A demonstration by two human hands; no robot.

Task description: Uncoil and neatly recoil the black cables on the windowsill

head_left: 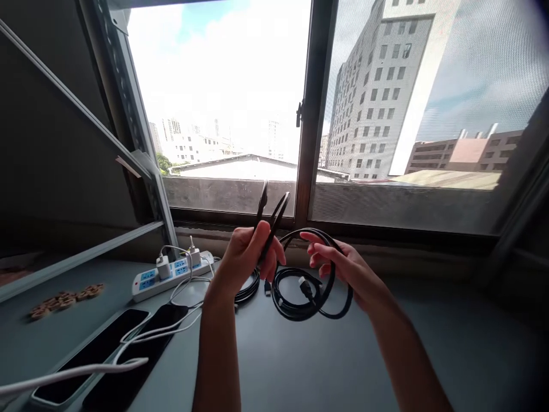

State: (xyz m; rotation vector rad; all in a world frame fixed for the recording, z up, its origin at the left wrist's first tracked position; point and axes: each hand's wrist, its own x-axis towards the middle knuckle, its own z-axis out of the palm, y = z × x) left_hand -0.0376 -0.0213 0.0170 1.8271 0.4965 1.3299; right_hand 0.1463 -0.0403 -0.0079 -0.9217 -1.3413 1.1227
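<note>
My left hand (244, 257) is closed around a black cable (279, 213), with bent lengths of it sticking up above the thumb. From there the cable runs in wide loops to my right hand (347, 266), whose curled fingers and thumb hold the loops loosely in the air. Beneath the hands, a coiled black cable (291, 313) lies on the table, and a black plug (306, 287) shows inside its ring. Another black coil (249, 293) lies partly hidden behind my left wrist.
On the left stands a white power strip (174, 274) with two white chargers plugged in. White cords (165, 332) cross two dark phones (96, 355). Small brown pieces (64, 302) lie farther left. A metal shelf frame (165, 206) and a window (302, 143) bound the table (295, 372).
</note>
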